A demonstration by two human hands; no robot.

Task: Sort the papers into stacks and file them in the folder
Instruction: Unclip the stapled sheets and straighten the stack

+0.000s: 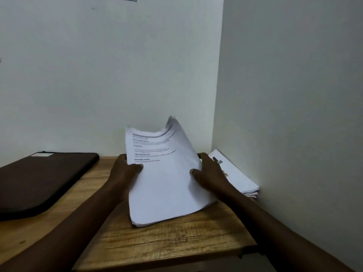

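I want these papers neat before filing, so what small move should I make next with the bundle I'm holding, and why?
Probably tap the bundle on the table to square it: the left hand and right hand grip its sides, its lower edge looks fanned, and its top edge bends.

Head view, wide-angle. You look forward and down from just behind your left hand (125,171) and right hand (209,173), both close, mid-frame, gripping the papers (167,189). Forearms (74,222) enter from the bottom corners. Beyond the fingers (137,168) the lens faces the wall corner (218,95). Left of the fingers: folder (39,181). Right of them: second stack (240,178). Nearer than the fingers: table (176,244) front edge.
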